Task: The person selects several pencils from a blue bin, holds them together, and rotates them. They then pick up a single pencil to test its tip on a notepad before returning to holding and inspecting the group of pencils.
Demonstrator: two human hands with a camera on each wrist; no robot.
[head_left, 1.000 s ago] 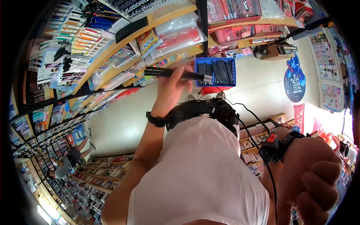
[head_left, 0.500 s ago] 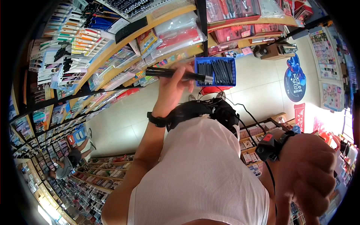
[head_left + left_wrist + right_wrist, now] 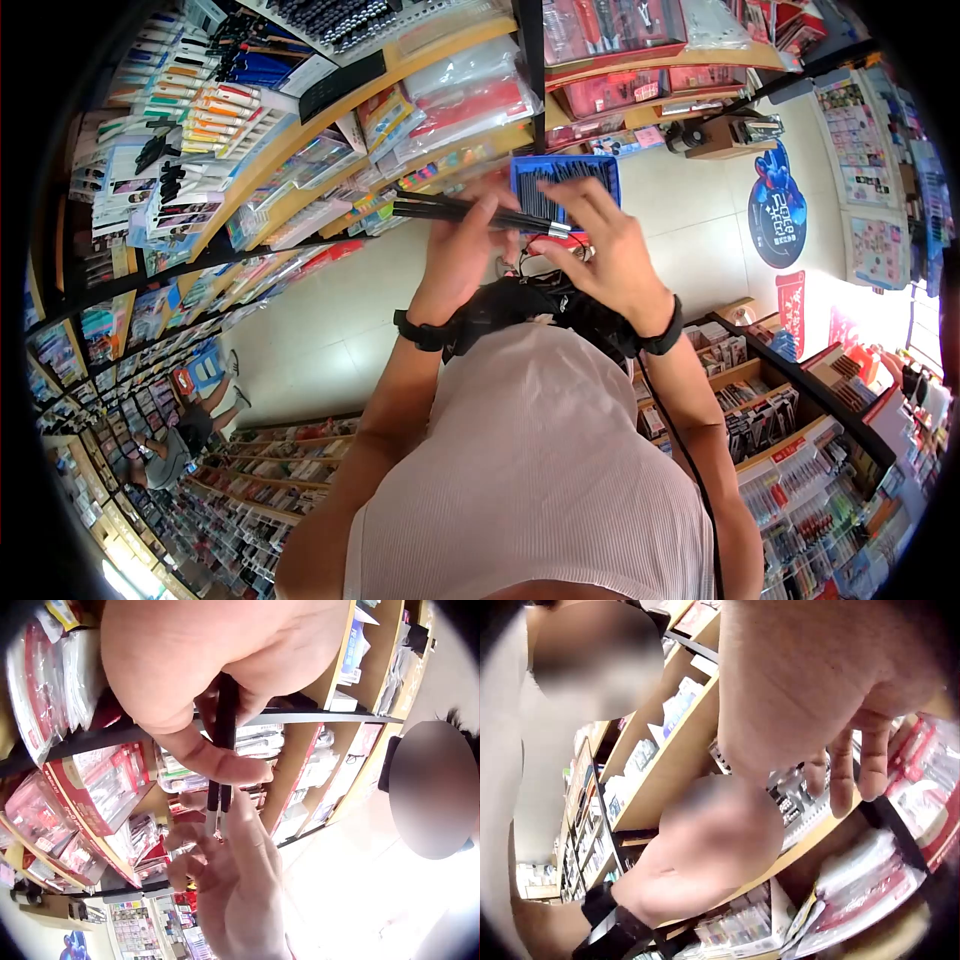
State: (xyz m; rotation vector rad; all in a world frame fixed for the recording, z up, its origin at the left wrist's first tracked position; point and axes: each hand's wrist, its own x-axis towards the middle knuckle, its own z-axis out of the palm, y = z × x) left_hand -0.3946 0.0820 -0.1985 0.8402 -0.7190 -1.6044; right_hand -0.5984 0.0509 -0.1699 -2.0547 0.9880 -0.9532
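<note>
Several slim black pens with silver ends lie across the left hand, which grips them between thumb and fingers. Their silver ends point toward the right hand. That hand has its fingers spread and slightly bent around the silver ends, with the thumb below. In the left wrist view the pens run down from the gripping hand to the right fingers, which overlap the tips. Behind both hands stands a blue basket of similar black pens, partly covered by the right fingers. The right wrist view shows the left hand blurred.
Wooden shelves of packaged stationery line the far side, with marker pens at the upper left. More racks stand at the right. A black cable hangs by the right arm. Another person is at the far left.
The right hand has come from the lower right up to the silver ends of the pens, its fingers now spread rather than curled. The left hand keeps its grip nearly in place.
</note>
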